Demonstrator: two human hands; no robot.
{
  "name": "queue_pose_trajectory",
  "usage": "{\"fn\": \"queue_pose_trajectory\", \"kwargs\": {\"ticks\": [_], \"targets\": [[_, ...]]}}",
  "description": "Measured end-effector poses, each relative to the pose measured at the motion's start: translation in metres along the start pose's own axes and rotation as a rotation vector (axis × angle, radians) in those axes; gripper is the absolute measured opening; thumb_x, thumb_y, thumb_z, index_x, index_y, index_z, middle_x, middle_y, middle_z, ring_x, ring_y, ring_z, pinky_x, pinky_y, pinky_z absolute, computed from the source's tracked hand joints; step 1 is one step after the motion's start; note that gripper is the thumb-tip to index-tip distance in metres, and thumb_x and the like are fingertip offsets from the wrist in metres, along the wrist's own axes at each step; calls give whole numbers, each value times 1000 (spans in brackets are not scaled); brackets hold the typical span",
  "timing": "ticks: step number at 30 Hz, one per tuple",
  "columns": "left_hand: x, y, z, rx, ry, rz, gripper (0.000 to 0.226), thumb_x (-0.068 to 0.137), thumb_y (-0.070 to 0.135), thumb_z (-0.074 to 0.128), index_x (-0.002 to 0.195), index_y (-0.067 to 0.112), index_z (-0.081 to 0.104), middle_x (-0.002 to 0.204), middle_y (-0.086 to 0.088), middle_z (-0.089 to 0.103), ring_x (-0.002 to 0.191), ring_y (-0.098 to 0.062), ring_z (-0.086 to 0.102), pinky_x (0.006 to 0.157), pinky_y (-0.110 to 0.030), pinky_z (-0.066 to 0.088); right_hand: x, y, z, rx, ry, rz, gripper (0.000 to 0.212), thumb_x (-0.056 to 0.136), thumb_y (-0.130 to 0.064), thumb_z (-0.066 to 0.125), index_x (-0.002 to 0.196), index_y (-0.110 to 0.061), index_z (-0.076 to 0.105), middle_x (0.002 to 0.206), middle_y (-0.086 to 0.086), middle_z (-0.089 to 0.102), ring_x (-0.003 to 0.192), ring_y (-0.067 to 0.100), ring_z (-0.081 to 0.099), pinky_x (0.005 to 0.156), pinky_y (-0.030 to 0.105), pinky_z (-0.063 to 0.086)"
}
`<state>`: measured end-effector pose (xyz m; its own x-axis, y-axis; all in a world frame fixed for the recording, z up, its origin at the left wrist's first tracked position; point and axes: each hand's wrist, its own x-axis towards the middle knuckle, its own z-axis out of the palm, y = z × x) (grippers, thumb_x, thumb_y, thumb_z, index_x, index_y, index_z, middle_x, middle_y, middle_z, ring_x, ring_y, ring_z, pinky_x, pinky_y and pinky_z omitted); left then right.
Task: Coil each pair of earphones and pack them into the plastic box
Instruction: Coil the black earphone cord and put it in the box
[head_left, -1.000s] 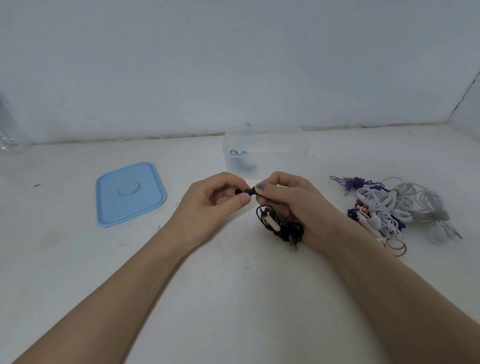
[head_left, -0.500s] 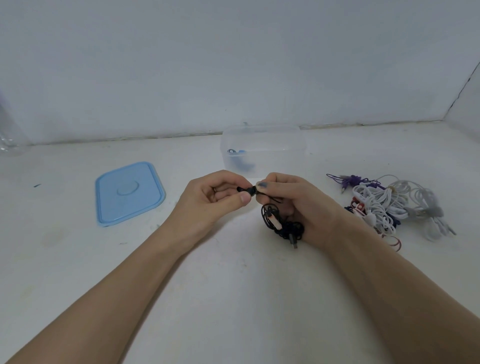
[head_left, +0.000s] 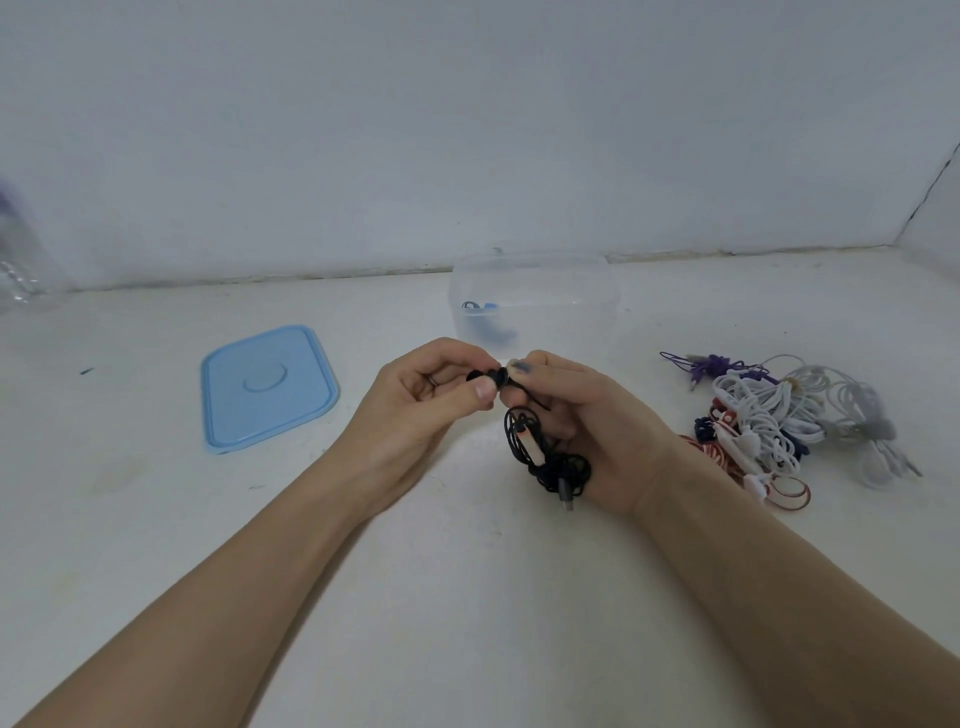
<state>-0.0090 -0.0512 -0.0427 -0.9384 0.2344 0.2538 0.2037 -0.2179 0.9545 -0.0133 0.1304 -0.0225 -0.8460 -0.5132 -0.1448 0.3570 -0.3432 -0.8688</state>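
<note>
A pair of black earphones (head_left: 545, 457) hangs in a loose coil between my hands, its plug dangling at the bottom. My left hand (head_left: 415, 405) pinches the black earbuds between thumb and fingers. My right hand (head_left: 587, 421) pinches the same earbuds from the other side, with the coiled cord lying against its palm. Just behind my hands stands the clear plastic box (head_left: 535, 296), with a blue pair of earphones (head_left: 488, 322) inside it. A tangled heap of white, purple, red and dark blue earphones (head_left: 779, 415) lies to the right.
The box's blue lid (head_left: 267, 387) lies flat on the white surface to the left. A clear plastic bottle (head_left: 15, 260) shows at the far left edge. A white wall runs along the back and meets a side wall at the right.
Both hands stayed together at the earbuds with only small finger shifts. The black coil hangs much as before.
</note>
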Motion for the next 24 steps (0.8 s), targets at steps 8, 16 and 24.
{"fn": "queue_pose_trajectory", "kwargs": {"ticks": [8, 16, 24], "targets": [[0, -1, 0, -138, 2, -62, 17, 85, 3, 68, 87, 19, 73, 88, -4, 70, 86, -16, 66, 90, -24, 51, 0, 7, 6, 120, -36, 26, 16, 86, -24, 65, 73, -14, 63, 77, 5, 25, 42, 7, 33, 42, 19, 39], [2, -1, 2, 7, 43, -6, 17, 89, 8, 65, 100, 17, 75, 93, -5, 74, 91, -17, 67, 89, -25, 52, 0, 12, 7, 147, 54, 89, 29, 95, -30, 60, 70, -16, 63, 60, -2, 16, 48, 12, 32, 43, 21, 29], [0, 0, 1, 278, 117, 65, 17, 94, -2, 65, 105, 7, 73, 90, -2, 76, 91, -15, 71, 88, -22, 53, 9, 19, 4, -2, 208, -125, 7, 95, -14, 62, 91, -12, 57, 67, 0, 61, 47, 13, 34, 54, 29, 33]]}}
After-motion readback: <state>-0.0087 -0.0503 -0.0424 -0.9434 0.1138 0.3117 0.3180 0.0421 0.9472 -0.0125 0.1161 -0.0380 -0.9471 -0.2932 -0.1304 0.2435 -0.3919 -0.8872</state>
